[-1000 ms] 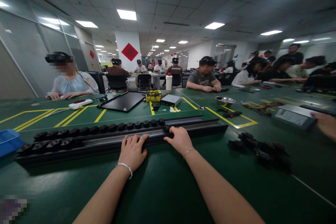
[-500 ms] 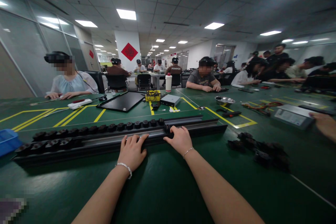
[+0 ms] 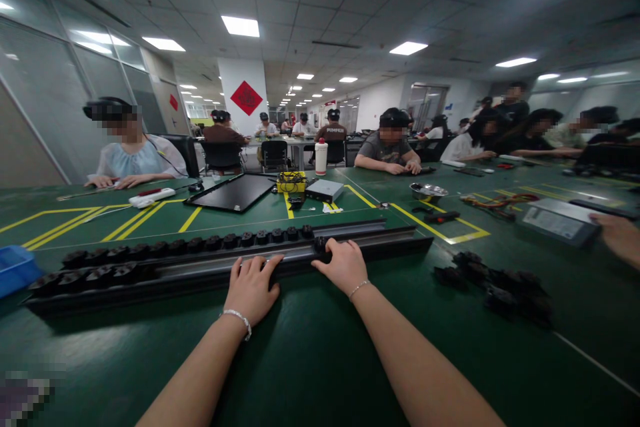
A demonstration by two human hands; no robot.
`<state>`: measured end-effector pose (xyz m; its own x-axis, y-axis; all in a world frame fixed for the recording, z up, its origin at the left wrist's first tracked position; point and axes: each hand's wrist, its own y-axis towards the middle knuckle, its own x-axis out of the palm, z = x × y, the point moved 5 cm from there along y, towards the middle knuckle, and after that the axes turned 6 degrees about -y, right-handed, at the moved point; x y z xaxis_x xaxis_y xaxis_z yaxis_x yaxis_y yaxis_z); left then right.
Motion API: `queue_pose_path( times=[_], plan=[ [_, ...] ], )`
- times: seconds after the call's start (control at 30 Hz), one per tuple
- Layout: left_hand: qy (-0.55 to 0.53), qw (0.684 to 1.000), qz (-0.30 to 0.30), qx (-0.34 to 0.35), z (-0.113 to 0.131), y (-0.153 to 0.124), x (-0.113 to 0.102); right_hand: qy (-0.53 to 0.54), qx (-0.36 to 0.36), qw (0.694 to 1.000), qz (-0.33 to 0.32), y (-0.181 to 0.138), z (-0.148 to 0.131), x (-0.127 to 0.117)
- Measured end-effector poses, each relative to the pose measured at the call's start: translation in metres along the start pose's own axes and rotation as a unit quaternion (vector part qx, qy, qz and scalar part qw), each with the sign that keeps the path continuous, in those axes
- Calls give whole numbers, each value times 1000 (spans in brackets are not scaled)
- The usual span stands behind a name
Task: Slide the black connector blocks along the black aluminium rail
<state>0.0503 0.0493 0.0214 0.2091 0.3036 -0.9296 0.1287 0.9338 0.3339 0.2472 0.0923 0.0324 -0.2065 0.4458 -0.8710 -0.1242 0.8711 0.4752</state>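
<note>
A long black rail (image 3: 390,240) lies across the green table (image 3: 320,353) in front of me. Several small black round parts (image 3: 200,243) sit in rows along its left half. My left hand (image 3: 253,290) rests on the rail's near edge, fingers stretched out flat. My right hand (image 3: 343,265) is just to the right of it, curled over a black part (image 3: 320,245) on the rail. A loose pile of the same black parts (image 3: 500,283) lies on the table to the right.
A blue bin (image 3: 15,267) stands at the left edge. Behind the rail lie a black flat panel (image 3: 233,192), a yellow box (image 3: 292,182) and a grey box (image 3: 325,190). Another person's hand (image 3: 617,235) reaches in beside a grey device (image 3: 557,221). Several people sit around.
</note>
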Motion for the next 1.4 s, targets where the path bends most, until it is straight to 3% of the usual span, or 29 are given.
queue_pose_path(
  times=[0.73,1.4],
  plan=[
    [-1,1000,11,9,-2,0,3,48,-6,998,35,1,8,1],
    [-3,1000,4,5,-3,1,2,19,7,999,48,3,11,-4]
  ],
)
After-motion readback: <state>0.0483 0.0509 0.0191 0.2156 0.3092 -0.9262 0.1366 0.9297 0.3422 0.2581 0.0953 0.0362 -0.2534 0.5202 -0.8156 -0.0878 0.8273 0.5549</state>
